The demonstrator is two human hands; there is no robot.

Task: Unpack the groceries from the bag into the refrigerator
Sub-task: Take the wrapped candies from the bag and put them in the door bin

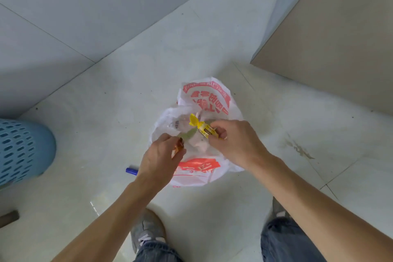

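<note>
Head view, looking down at the floor. The white plastic bag with red print sits open on the pale tiles, and serves as the landmark here. My right hand is over the bag's mouth, its fingers curled round a yellow packet whose crimped end sticks out toward the far side of the bag. My left hand is at the bag's near left rim, pinching a small brown-orange item; what it is I cannot tell. Clear wrapping lies inside the bag. A blue pen lies on the tiles just left of the bag; a blue perforated basket stands well to its left. My grey shoe is nearer me than the bag.
</note>
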